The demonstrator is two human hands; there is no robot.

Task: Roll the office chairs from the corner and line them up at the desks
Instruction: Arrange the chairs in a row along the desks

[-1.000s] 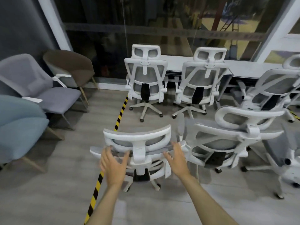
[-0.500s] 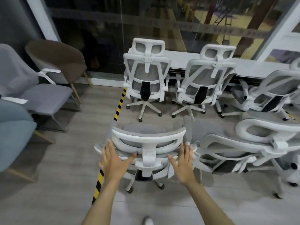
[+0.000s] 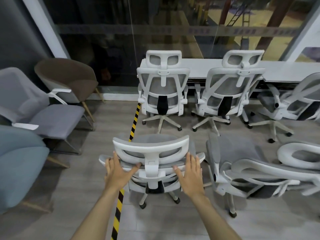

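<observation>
White plastic and grey mesh make up the office chair [image 3: 152,163] under the grip: the left hand [image 3: 119,172] and right hand [image 3: 190,172] both lie flat against the top of its backrest, fingers straight and spread, thumbs tucked toward the headrest post, pressing rather than clasping. Compared with a second ago the chair has rolled forward with the hands, and the two chairs ahead now sit larger and closer, so the push toward the bench [image 3: 204,68] is well under way. Beyond the grip, a first parked chair [image 3: 162,87] and a second parked chair [image 3: 232,87] already face the bench edge; a third chair [image 3: 290,104] stands askew farther right. Just right of the grip a reclined chair [image 3: 242,163] waits near the pushed one, apart from it. A yellow-and-black floor tape [image 3: 134,122] runs under the pushed chair's base. Left of the grip stand a grey armchair [image 3: 43,111], a brown armchair [image 3: 69,78] and a blue armchair [image 3: 20,158]. My guess is this chair needs steering toward a free slot along the bench. A frosted band on the glass wall [image 3: 173,30] carries marks too blurred to read; no brand shows on any chair.
</observation>
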